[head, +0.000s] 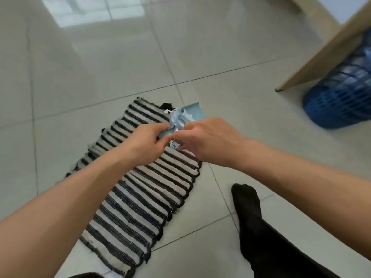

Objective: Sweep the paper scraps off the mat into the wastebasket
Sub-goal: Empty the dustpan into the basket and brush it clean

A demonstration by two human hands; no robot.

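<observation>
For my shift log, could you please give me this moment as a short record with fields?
mat: striped mat lying on tiled floor
dustpan: light blue dustpan at the mat's far end
paper scraps: paper scraps piled on the dustpan
left hand: left hand pinches the dustpan's near edge
right hand: right hand fingers curled at the scraps
wastebasket: blue wastebasket at right, partly under a wooden table

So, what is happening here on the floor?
A person bends over a striped mat on a tiled floor. The left hand holds a light blue dustpan at the mat's far end, while the right hand pinches crumpled paper scraps lying on it. A blue wastebasket stands apart at the right, under a wooden table.
</observation>
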